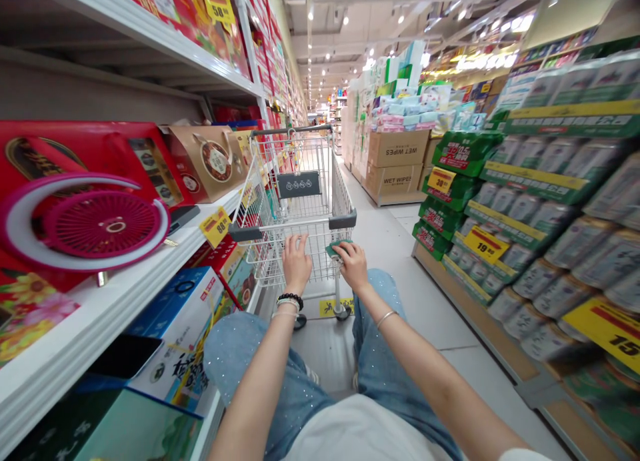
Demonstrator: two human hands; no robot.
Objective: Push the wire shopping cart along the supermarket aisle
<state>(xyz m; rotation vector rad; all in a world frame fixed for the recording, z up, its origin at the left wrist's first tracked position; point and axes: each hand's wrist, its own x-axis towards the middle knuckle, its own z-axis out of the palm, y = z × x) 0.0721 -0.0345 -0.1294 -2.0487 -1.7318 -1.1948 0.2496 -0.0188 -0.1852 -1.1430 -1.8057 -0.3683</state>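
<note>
A wire shopping cart (316, 211) with grey corner bumpers stands right in front of me. At its lower edge is my left hand (297, 264), fingers pointing up and apart, with nothing seen in it; whether the fingertips touch the wires I cannot tell. My right hand (354, 264) pinches a small green cloth (339, 247) close to the cart's right front corner, just under the bumper. Part of the cloth is hidden by the fingers. A dark sign plate (299, 185) hangs inside the cart.
On the left shelf (200, 229) lie a magenta fan (113, 226), a dark phone-like object (184, 217) and gift boxes (210, 161). Stacked cans (537, 154) line the right side. Wet wipes cartons (397, 149) stand farther back beside the aisle.
</note>
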